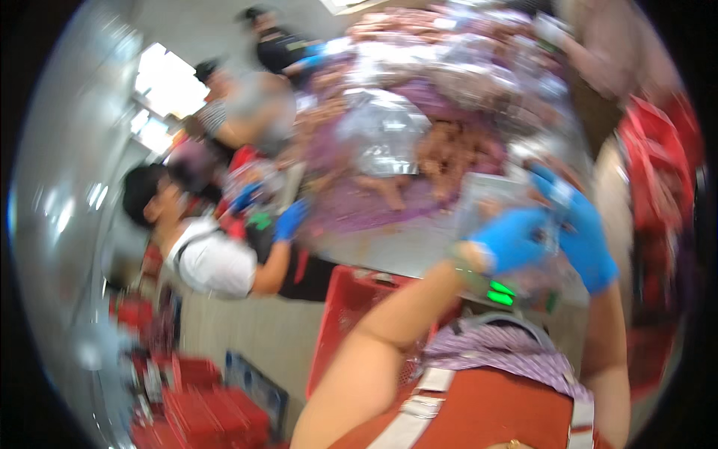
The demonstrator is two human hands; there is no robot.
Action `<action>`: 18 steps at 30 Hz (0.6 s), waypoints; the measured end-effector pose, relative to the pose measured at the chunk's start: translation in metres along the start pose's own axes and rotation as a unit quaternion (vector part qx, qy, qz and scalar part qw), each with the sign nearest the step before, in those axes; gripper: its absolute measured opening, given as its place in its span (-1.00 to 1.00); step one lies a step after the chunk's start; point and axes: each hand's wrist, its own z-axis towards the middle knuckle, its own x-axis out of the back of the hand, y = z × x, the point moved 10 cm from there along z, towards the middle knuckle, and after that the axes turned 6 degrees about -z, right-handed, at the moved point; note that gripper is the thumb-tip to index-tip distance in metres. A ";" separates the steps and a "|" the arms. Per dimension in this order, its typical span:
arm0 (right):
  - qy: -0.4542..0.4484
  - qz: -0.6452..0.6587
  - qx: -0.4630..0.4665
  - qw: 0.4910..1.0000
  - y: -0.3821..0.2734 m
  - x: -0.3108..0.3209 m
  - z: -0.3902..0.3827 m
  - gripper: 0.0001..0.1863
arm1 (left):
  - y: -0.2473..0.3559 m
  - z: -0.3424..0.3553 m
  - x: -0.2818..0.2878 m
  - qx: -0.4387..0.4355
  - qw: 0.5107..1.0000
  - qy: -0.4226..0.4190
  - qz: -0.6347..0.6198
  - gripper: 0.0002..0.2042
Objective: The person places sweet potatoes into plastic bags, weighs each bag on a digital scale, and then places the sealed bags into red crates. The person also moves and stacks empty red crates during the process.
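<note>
Both my hands wear blue gloves and are close together over the near right end of the work table. My left hand (510, 241) is closed on a clear plastic bag (477, 193), its fingers pointing right. Opposite it, my right hand (582, 233) curls its fingers around the bag's other side. Brownish pieces show through the plastic, too blurred to name. Under my hands, a green lit display (499, 293) glows, partly covered by my left wrist. Reddish-brown food pieces (452, 157) lie heaped on a purple sheet (359, 213) beyond my hands.
Clear plastic bags (385, 135) lie across the heap. A red crate (336, 322) stands beside my left forearm, with more red crates (213, 411) at lower left. A co-worker in white (217, 258) works at the table's left; others stand farther back. Red bags or crates (654, 165) are at right.
</note>
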 end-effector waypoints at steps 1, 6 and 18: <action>0.071 0.192 -0.075 0.976 0.005 0.004 0.001 -0.61 | 0.001 0.008 -0.006 0.001 0.999 -0.022 0.041 -0.79; 0.110 0.096 -0.112 0.983 0.107 0.038 -0.052 -0.74 | -0.044 0.048 0.004 0.000 0.999 0.043 0.034 -0.88; -0.075 -0.015 -0.277 0.958 0.161 0.012 -0.142 -0.86 | -0.188 0.019 0.083 0.226 0.903 0.174 -0.322 -0.85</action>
